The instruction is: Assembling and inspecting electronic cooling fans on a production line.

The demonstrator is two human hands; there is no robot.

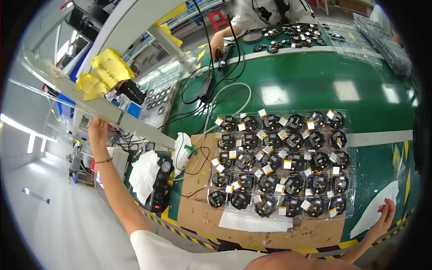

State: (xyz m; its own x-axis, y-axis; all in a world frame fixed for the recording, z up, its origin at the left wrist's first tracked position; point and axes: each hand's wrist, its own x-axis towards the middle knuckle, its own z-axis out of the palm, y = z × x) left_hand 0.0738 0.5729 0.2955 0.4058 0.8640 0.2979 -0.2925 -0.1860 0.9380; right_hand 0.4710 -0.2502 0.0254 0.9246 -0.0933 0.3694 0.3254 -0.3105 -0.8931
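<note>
Far left: left hand raised, fingers close together, fingertips up near the white beam; can't tell if they touch it or hold anything. Yellow cloth hangs over the beam, just beyond. Right of that arm, near side: crumpled white sheet, then black power strip with red light, then white wrapped item with green tie.

Brown cardboard next, on the green table. Far side: co-worker's hand by black cables. Centre to right: clear tray lies over the cardboard, filled with rows of black round parts, small white-and-yellow packs beside or on them. White paper sticks out under its near edge. Far right: loose black parts in a pile.

Near right: right hand at a white cloth, fingers loosely bent; grip unclear. Both hands well apart from the tray.
</note>
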